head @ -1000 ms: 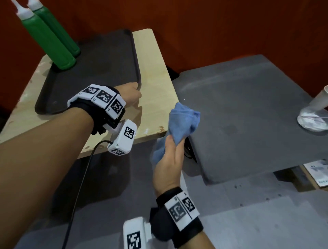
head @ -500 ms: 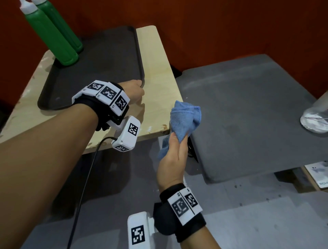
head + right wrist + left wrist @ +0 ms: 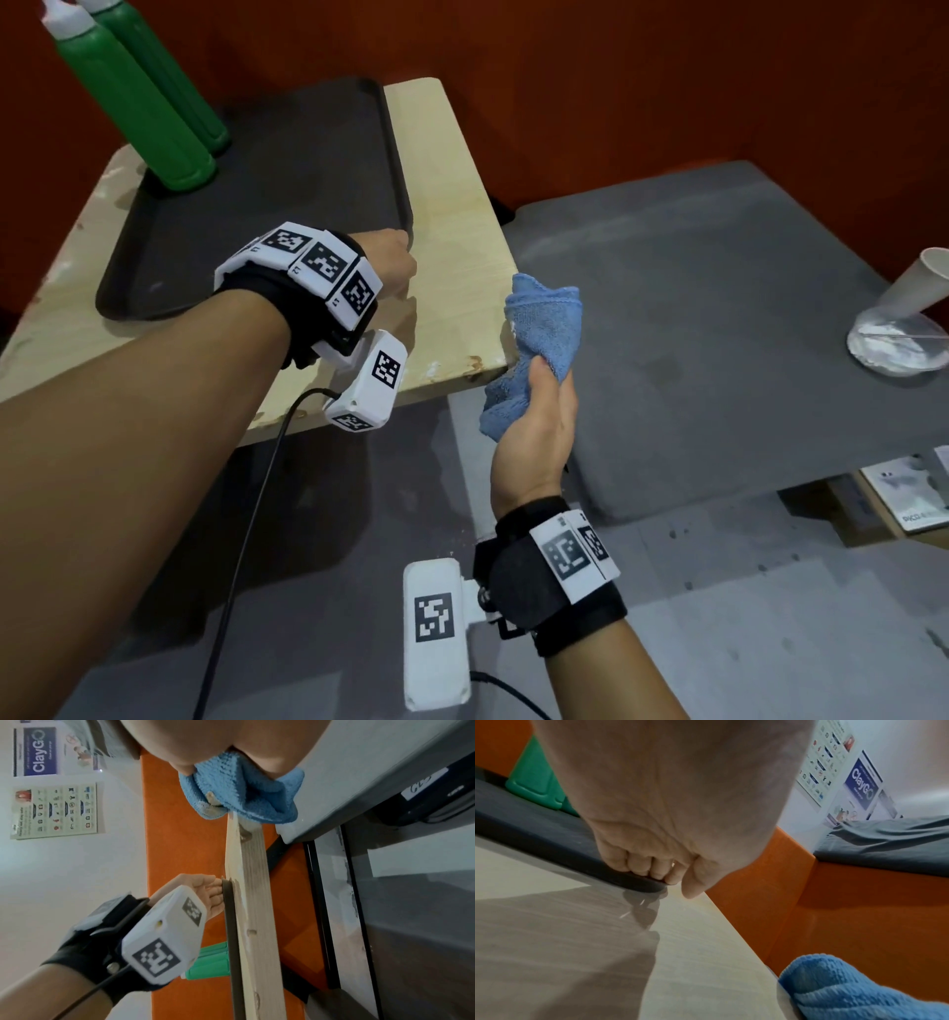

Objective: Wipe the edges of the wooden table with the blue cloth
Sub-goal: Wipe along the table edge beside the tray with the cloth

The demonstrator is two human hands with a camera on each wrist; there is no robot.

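Note:
The pale wooden table (image 3: 452, 216) stands at the left, its near right corner chipped. My right hand (image 3: 534, 411) grips the bunched blue cloth (image 3: 544, 329) and holds it against that corner, at the table's right edge. The blue cloth (image 3: 241, 789) meets the plank's end in the right wrist view, and the cloth (image 3: 854, 990) shows at the lower right of the left wrist view. My left hand (image 3: 390, 262) holds the rim of the dark tray (image 3: 267, 205); its fingers (image 3: 641, 866) curl over the tray's edge (image 3: 552, 845), thumb beside the corner.
Two green squeeze bottles (image 3: 138, 108) stand on the tray's far left. A grey cushioned surface (image 3: 719, 308) lies right of the table, with a paper cup (image 3: 919, 282) and a clear lid (image 3: 898, 339) at its right edge. A red-orange wall is behind.
My right hand has carried the blue cloth up and left until it touches the table's near right corner. My left hand stays on the tray's rim.

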